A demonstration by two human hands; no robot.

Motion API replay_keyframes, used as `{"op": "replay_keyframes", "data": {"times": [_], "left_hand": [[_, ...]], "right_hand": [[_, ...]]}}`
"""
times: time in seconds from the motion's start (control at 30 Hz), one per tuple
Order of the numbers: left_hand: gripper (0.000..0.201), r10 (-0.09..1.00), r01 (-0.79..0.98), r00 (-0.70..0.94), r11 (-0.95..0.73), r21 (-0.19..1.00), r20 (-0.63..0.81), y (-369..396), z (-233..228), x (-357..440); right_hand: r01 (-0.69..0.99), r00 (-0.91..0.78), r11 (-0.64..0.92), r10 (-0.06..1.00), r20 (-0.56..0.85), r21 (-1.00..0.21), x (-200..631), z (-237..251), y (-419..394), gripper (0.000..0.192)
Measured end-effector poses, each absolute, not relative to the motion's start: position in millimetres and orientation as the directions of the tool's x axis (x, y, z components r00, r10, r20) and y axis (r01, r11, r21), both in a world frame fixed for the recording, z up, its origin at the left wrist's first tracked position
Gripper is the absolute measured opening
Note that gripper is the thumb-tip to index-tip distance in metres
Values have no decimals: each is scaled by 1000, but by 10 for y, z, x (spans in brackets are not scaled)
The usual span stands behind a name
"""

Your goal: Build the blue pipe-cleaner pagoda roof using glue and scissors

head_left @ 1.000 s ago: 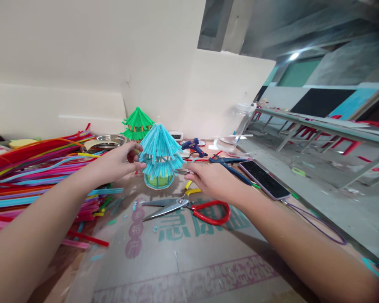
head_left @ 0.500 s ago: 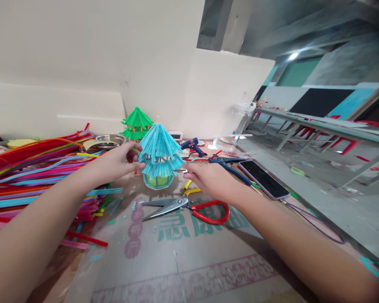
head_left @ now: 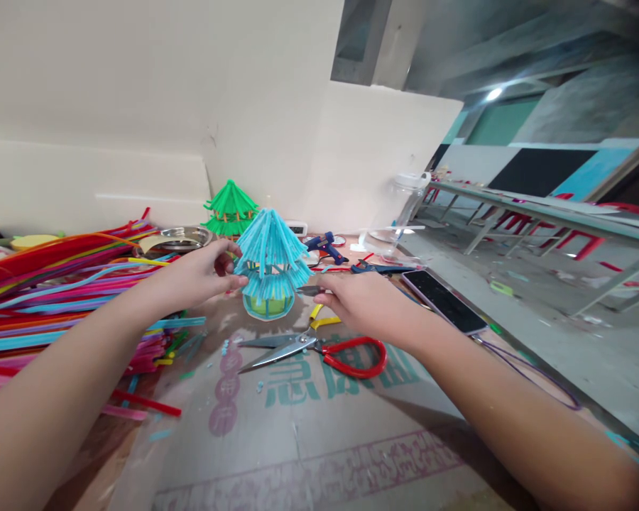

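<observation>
A light-blue pavilion model (head_left: 270, 245) made of pipe cleaners, with two tiers of roof and a green base, stands upright on the table. My left hand (head_left: 213, 273) is at its left side, thumb and curled fingertips against the roof edges. From the right, my right hand (head_left: 351, 299) pinches a small pointed metal tool (head_left: 309, 290), its tip at the lower roof edge. The rest of that tool is hidden in my fingers. In front of the model lie large scissors (head_left: 298, 346), blades apart, with one red and one yellow handle.
Behind stands a green pavilion model (head_left: 231, 206). Bundles of coloured pipe cleaners (head_left: 74, 284) cover the left side near a metal bowl (head_left: 184, 238). To the right are a glue gun (head_left: 326, 246), pliers (head_left: 378, 268), a phone (head_left: 444, 301) and a clear jug (head_left: 402, 206).
My right hand has shifted slightly right, and the metal tool has turned to show a darker, broader side. My left hand stays at the blue model, which has barely moved.
</observation>
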State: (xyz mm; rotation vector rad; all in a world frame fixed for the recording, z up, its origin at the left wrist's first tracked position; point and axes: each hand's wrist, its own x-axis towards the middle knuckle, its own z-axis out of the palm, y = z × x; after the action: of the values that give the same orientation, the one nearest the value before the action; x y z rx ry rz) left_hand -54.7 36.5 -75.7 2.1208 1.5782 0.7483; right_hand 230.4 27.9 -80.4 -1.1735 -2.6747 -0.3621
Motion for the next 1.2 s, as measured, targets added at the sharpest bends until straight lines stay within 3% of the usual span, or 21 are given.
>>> {"op": "replay_keyframes", "data": {"times": [0.53, 1.2], "left_hand": [[42, 962, 763, 214, -272, 587, 168, 337, -718, -509], [41, 960, 743, 221, -281, 607, 174, 350, -744, -528]], "right_hand": [[722, -684, 587, 684, 254, 366, 2218, -837, 183, 28], [709, -700, 603, 664, 263, 366, 2228, -868, 222, 24]]}}
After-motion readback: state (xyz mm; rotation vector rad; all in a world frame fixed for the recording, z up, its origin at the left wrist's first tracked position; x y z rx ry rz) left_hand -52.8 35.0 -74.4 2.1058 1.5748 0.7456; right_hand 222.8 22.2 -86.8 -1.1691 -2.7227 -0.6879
